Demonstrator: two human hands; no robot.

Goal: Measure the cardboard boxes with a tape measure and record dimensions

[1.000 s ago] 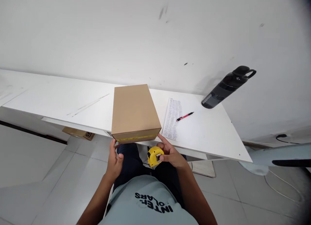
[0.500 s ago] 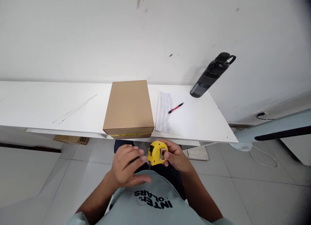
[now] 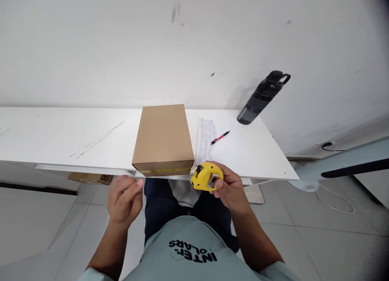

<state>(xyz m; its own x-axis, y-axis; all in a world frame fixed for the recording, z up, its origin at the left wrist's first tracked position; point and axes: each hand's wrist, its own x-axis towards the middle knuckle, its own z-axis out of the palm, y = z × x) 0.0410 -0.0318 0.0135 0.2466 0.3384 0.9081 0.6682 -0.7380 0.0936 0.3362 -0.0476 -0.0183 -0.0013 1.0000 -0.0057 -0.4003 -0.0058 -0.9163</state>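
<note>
A: Okay, where's the yellow tape measure (image 3: 201,178) sitting?
B: Right hand (image 3: 232,190) is pinching its rear, near the cardboard box (image 3: 164,135); left hand (image 3: 125,200) is hanging curled, can't tell if holding anything.
A: Good grip?
B: Leaving its front free is probably helping.

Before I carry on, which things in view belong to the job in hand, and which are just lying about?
Likely in the job:
yellow tape measure, held
cardboard box, close by

Apparently lying about:
black bottle
pen and handwritten sheet, role uncertain
lower carton
</note>
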